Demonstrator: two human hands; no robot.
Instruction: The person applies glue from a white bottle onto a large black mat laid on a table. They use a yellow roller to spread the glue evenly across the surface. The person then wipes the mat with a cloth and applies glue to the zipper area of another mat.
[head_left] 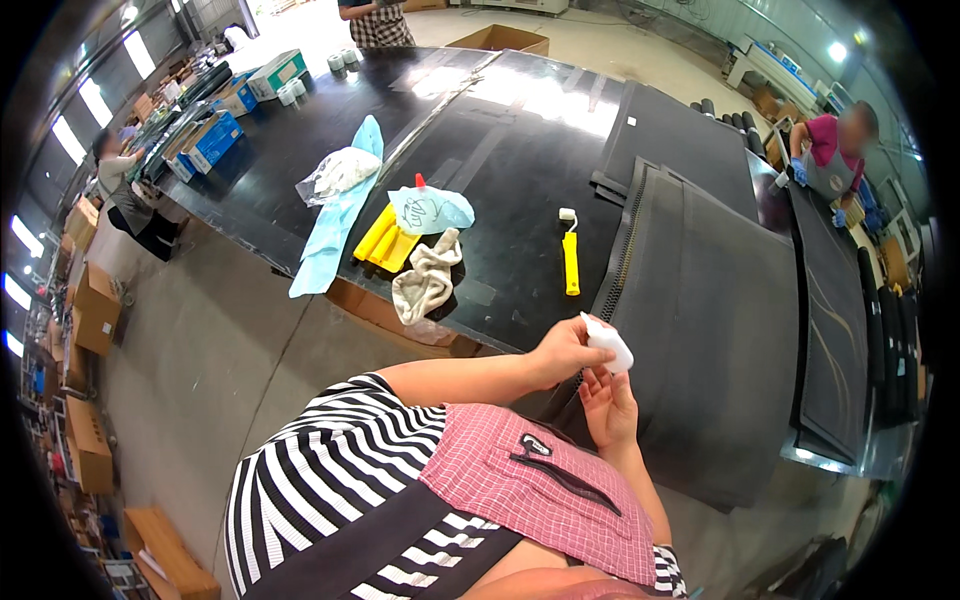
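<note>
Head view shows our two bare hands at one white squeeze bottle (612,348); our left hand (562,352) has its thumb and fingers clamped on it, the pointed tip aimed up and leftward; our right hand (610,408) is just below the bottle with its fingers partly curled, and we cannot tell whether they touch it; the bottle is held up in front of us, by the toothed edge of one large black sheet (715,290) on our right.

Just beyond, on the dark table (510,120), we count one paint roller (571,262) with a yellow handle; left of it lie off-white knit gloves (428,280), bunched so that we cannot count them, and yellow plastic pieces (386,243) close together, their number unclear; one light blue scrap (440,210) with handwriting lies against these, one red tip (420,181) showing behind it; farther left we see one long light blue strip (335,235) with one clear plastic bag (342,174) on it.

Toward the far left corner stand one green-and-white box (277,75) and several blue boxes (212,140); beyond the table sits one open cardboard carton (505,40); around it we count three other people, one wearing two blue gloves (799,172).
</note>
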